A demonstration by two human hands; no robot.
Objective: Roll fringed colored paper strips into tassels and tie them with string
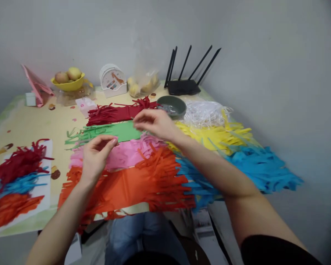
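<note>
My left hand (98,154) is raised over the fringed pink tissue paper (120,159), its thumb and fingers pinched together. Whatever sits at those fingertips is too small to name. My right hand (154,124) hovers above the fringed green paper (124,131), fingers curled and closed, with only a tiny dark speck showing at the tips. Nearest to me on the table lies fringed orange tissue paper (121,187). A dark red fringed piece (113,113) lies behind the green one. Yellow fringe (209,135) and blue fringe (260,169) spread out on the right.
A dark green bowl (179,107) with clear contents stands beside white strings (204,112). Behind are a black router (183,87), a bagged yellow item (143,85), a coaster holder (114,89) and a yellow fruit bowl (69,86). Fringed bundles rest on white paper (47,184) at left.
</note>
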